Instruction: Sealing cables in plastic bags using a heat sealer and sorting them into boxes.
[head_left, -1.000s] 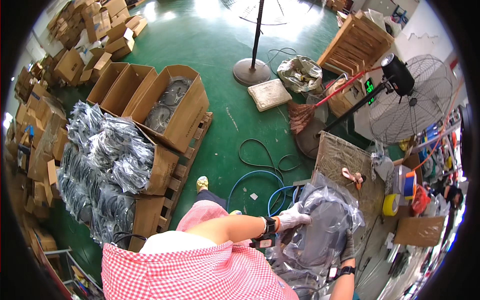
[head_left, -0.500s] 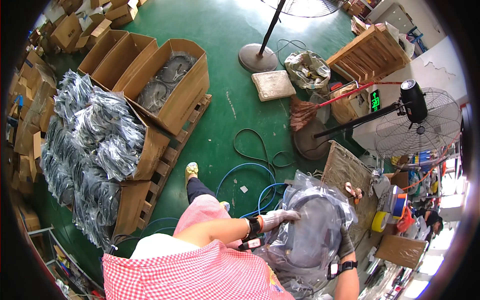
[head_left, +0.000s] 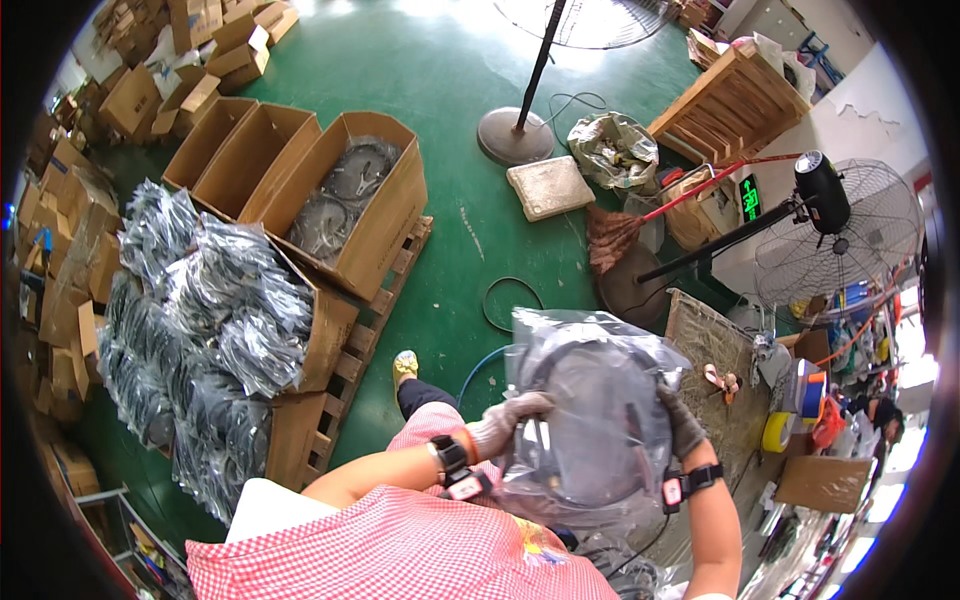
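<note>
A clear plastic bag (head_left: 592, 425) with a dark, round, ring-shaped item inside is held up in front of me. My left hand (head_left: 510, 422), in a grey glove, grips its left edge, fingers wrapped round the rim of the item. On the opposite edge, my gloved right hand (head_left: 682, 425) is closed with its fingers partly hidden against the bag. More clear bagged material (head_left: 615, 570) lies below it, near my body. The exact kind of item cannot be made out through the plastic.
At left, a heap of similar bagged items (head_left: 210, 320) and open cartons (head_left: 350, 220) stand on a wooden pallet (head_left: 365, 345). A worn worktable (head_left: 700, 335) is at right, with tape rolls (head_left: 778, 430). Beyond are a pedestal fan (head_left: 825, 205), a broom (head_left: 610, 240) and a foam block (head_left: 550, 188).
The bagged ring has been raised and shifted left, away from the worktable. Both hands moved with it, and my left hand's fingers now hold its edge. The view has turned slightly.
</note>
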